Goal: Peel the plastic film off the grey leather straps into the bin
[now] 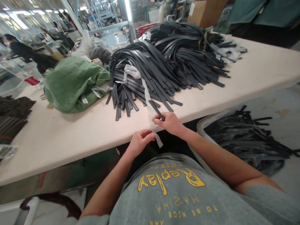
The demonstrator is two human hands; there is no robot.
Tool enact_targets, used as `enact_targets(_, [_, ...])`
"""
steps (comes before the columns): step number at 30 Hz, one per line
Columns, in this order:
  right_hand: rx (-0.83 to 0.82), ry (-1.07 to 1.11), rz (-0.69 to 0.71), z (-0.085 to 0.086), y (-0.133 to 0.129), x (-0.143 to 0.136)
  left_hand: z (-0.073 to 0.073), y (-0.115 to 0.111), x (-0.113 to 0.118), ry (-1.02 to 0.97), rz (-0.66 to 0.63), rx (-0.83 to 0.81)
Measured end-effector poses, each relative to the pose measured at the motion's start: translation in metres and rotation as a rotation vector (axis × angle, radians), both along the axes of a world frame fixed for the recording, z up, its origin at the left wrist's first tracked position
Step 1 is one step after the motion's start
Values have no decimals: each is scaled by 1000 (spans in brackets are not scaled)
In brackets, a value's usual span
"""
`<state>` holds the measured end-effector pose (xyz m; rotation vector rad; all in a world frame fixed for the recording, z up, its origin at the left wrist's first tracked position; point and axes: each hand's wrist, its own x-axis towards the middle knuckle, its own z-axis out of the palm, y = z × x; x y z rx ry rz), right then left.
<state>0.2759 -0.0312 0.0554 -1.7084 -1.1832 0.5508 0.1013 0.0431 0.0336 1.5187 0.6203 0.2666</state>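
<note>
My right hand (170,122) is closed around the end of a dark strip (156,109) at the table's front edge. Just left of it and lower, my left hand (142,141) pinches a whitish translucent tape (148,97), whose loose end hangs below my fingers. The tape runs up from there to a crumpled white piece (132,72) lying on a large bundle of dark strips (150,67). Part of the tape passes behind the held strip.
A green cloth sack (75,84) sits left of the bundle on the pale table (77,137). More dark strips (192,56) are heaped behind. At the right, below the table, a white bin (202,125) holds tangled strips. A cardboard box (206,12) stands at the back.
</note>
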Motion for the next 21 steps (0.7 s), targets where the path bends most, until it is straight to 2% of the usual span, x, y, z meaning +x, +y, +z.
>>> enact_targets(4, [-1, -182, -27, 0, -3, 1, -6, 1, 10, 55, -1, 43])
enact_targets(8, [-16, -190, -30, -5, -7, 5, -11, -1, 13, 79, -55, -91])
enact_targets(11, [-21, -159, -30, -9, -8, 8, -11, -5, 15, 100, -132, -123])
enact_targets(15, [-28, -78, -56, -10, -8, 15, -14, -11, 22, 115, -198, -190])
enact_targets(18, [-10, 63, -60, -7, -19, 22, -19, -14, 29, 113, -139, -264])
enact_targets(21, [-28, 264, 35, -5, -47, 27, -22, -18, 38, 65, -54, -402])
